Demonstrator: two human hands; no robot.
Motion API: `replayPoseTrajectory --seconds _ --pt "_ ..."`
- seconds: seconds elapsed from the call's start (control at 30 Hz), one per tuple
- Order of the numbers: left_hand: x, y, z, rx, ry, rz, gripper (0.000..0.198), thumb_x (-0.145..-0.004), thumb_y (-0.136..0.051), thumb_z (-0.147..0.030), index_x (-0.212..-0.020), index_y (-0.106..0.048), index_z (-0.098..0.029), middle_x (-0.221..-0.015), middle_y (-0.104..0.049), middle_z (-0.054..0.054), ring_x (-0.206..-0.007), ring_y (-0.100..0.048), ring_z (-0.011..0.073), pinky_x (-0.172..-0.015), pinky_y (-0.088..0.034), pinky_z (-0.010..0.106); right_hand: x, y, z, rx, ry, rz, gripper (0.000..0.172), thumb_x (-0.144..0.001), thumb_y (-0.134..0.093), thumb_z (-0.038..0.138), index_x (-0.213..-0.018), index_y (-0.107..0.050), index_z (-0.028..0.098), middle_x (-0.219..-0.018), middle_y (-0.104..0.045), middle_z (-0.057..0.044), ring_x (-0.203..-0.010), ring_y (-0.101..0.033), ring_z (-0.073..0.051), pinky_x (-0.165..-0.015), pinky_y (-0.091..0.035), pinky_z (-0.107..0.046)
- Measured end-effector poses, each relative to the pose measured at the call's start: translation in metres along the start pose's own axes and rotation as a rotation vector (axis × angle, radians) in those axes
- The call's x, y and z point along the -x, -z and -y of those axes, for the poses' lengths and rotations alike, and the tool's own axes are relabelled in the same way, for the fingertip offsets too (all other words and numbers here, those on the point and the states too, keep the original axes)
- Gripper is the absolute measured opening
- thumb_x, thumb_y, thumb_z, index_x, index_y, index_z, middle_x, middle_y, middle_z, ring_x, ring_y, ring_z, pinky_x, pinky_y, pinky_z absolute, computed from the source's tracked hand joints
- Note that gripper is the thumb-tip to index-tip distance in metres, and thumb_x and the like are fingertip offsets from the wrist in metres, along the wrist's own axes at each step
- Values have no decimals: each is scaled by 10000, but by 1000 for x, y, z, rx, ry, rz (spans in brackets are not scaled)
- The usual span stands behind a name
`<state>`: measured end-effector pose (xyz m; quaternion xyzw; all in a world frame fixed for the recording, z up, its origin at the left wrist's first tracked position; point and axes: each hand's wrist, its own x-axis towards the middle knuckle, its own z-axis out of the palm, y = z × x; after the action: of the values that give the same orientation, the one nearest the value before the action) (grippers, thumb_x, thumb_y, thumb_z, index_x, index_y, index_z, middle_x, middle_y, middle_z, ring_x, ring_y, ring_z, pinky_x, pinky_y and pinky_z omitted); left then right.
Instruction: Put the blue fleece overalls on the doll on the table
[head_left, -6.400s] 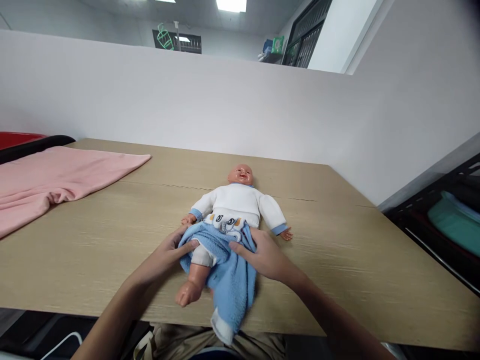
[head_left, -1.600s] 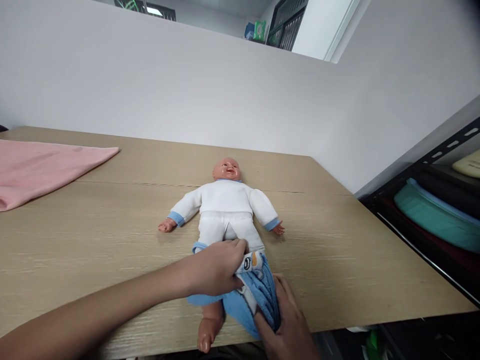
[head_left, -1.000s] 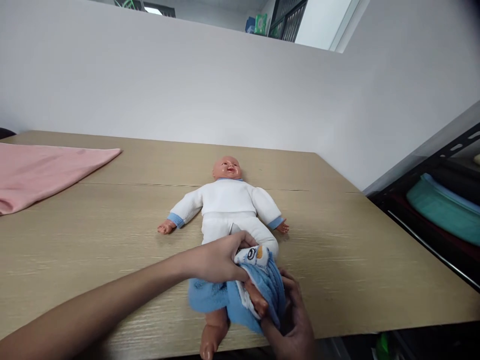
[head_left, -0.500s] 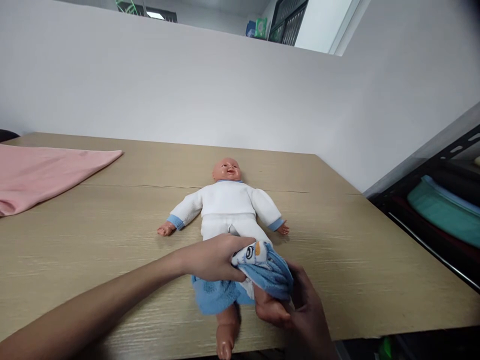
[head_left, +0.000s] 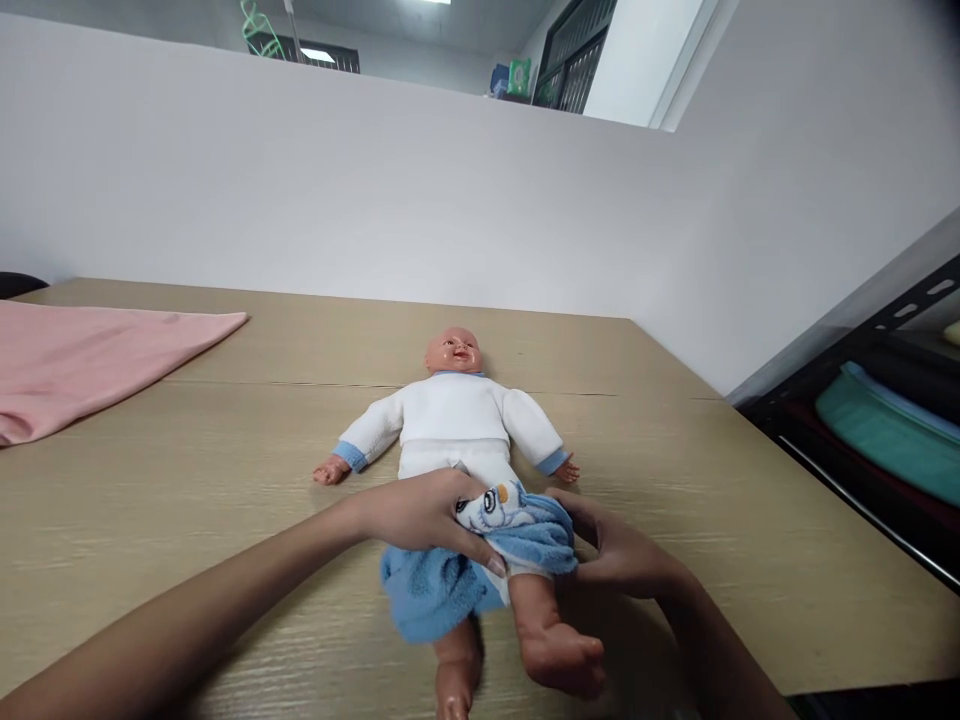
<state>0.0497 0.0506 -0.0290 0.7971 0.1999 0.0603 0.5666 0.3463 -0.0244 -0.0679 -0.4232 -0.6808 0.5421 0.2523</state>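
The doll (head_left: 454,410) shows both feet below the pants (head_left: 536,545), so its legs appear to be through — but the cloth sits bunched around the legs, not yet up at the waist. The left hand (head_left: 424,510) pinches the waistband between thumb and fingers; the right hand (head_left: 619,548) clasps the outer side. The doll lies face up on the table (head_left: 697,480) — long axis running away from the person, head far, feet near.
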Motion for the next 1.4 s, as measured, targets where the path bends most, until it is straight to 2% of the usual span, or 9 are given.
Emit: replayPoseTrajectory --seconds 0.1,0.27,0.47,0.57,0.7,0.8,0.97,1.17,1.4 --pt "3 0 -7 -11 -3 -47 462 -879 -820 -605 -1091 -733 -205 -977 -722 -15 -908 -639 201 -811 -470 287 3 5 2 40 62 2 642 -795 -908 371 -1396 -712 252 -1269 -760 -76 -1256 -695 -330 -1114 -553 -500" --pt "6 1 -16 -183 6 -196 591 -788 -855 -716 -1037 -639 -225 -901 -636 -21 -870 -590 217 -748 -415 293 -2 -10 5 -12 156 -209 332 -961 -726 514 -1141 -760 237 -1065 -720 -62 -1006 -687 -268 -930 -597 -416" --pt "12 2 -13 -404 91 -409 528 -965 -642 -744 -1079 -595 -231 -883 -653 0 -783 -579 210 -698 -360 314 -42 -20 3 -56 100 -414 343 -1034 -632 564 -1008 -673 225 -842 -587 11 -771 -542 -173 -720 -487 -285" --pt "23 12 -13 -483 199 -434 560 -938 -696 -712 -1195 -622 -220 -926 -685 31 -840 -615 244 -710 -370 325 -61 -12 0 -34 86 -429 350 -1008 -646 571 -996 -667 221 -867 -600 10 -817 -549 -183 -759 -471 -295" --pt "44 28 -15 -384 369 -276 573 -861 -796 -663 -1215 -685 -227 -867 -656 -2 -773 -590 214 -646 -375 300 -73 -2 6 -9 103 -374 263 -950 -662 484 -921 -650 222 -853 -591 8 -835 -554 -197 -777 -453 -313" --pt "54 31 -12 -301 337 -257 487 -876 -812 -586 -1219 -710 -255 -1020 -708 5 -907 -627 224 -744 -446 292 -76 -5 19 142 193 -333 186 -943 -666 396 -1010 -687 223 -971 -629 -28 -948 -597 -229 -876 -476 -349" --pt "52 22 3 -287 161 -443 298 -1038 -636 -502 -1218 -695 -272 -1281 -700 31 -1193 -616 253 -1043 -460 336 -84 -16 27 255 260 -333 114 -1016 -623 337 -986 -645 230 -961 -636 -24 -925 -586 -215 -874 -477 -344" --pt "43 19 30 -235 296 -693 437 -1059 -527 -620 -1224 -680 -245 -870 -691 -11 -780 -606 202 -736 -466 313 -98 -14 13 93 57 -413 272 -1066 -575 504 -1038 -620 236 -893 -625 14 -836 -565 -187 -769 -446 -306" --pt "45 21 42 -297 154 -790 358 -1026 -623 -542 -1217 -691 -247 -1313 -687 85 -1257 -585 303 -1120 -456 425 -105 -16 16 326 183 -527 201 -1069 -538 397 -980 -597 227 -1011 -648 -44 -1001 -603 -237 -940 -453 -358"
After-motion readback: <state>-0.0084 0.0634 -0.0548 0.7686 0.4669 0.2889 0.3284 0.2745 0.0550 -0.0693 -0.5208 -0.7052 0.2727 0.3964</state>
